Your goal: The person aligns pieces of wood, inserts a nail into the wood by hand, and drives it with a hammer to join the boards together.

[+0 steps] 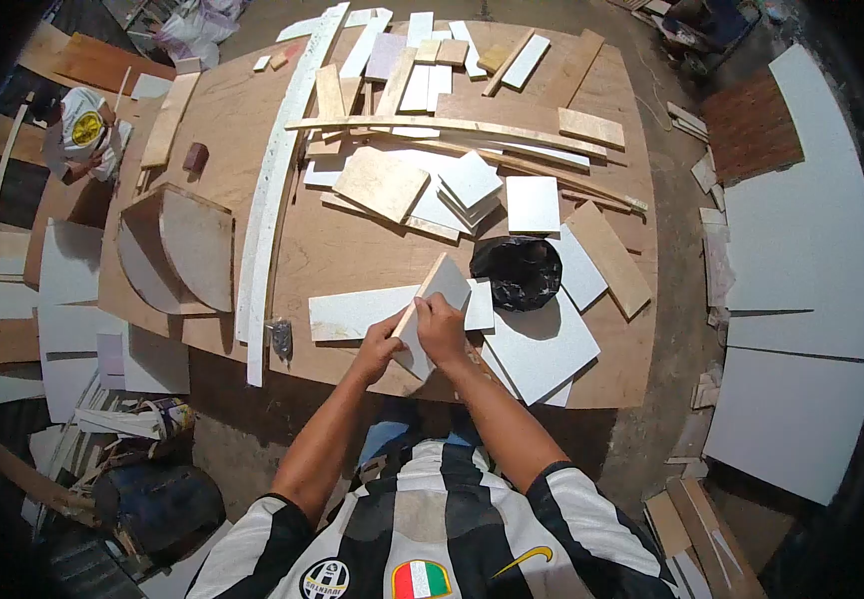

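Both my hands grip a small white-faced wooden board [447,283], tilted up above the near edge of the worktable [317,245]. My left hand [379,349] is closed round its lower left edge. Higher up, my right hand [441,327] is closed on the board, fingers over its edge and white face. Behind the board a long white strip [357,311] lies flat on the table. To the right of my right hand sits a black plastic bag [518,272], its mouth open and its inside dark. A large white panel [544,349] lies beside it.
Stacked offcuts [382,185] and long wooden strips [472,130] cover the table's middle. A long white plank [287,190] runs down the left, near a curved wooden piece [192,250]. Another person [85,135] is at far left. White sheets [801,260] stand at right.
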`<action>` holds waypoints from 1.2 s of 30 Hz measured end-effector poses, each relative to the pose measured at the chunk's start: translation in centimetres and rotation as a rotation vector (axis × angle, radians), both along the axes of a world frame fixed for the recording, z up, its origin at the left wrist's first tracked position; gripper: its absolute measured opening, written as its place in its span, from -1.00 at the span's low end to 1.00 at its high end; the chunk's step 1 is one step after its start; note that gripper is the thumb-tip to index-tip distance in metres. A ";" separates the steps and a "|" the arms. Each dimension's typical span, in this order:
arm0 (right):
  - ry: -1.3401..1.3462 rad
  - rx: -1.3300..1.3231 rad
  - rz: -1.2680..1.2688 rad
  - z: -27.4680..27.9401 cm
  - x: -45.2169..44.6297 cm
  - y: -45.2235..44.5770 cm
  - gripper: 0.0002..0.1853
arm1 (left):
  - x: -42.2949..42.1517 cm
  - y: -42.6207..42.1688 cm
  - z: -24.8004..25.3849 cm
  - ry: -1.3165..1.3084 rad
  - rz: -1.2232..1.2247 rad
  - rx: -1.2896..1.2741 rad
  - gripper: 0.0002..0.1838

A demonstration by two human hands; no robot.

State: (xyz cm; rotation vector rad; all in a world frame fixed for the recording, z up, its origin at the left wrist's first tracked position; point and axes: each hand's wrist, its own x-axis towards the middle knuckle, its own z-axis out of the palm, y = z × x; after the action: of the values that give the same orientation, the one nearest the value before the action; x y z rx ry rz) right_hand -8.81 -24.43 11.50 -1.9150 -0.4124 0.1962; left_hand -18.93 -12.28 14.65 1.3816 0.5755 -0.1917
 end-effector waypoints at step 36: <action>-0.172 -0.800 -0.212 -6.0 14.1 -9.0 -0.79 | 1.3 12.0 -8.8 0.188 0.207 -0.141 -0.43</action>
State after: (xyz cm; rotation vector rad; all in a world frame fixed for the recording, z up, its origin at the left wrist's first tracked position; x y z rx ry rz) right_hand 5.28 -33.40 5.53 -2.7592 -0.2533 0.0527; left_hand -17.64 -0.29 5.80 1.1662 0.8415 -0.1921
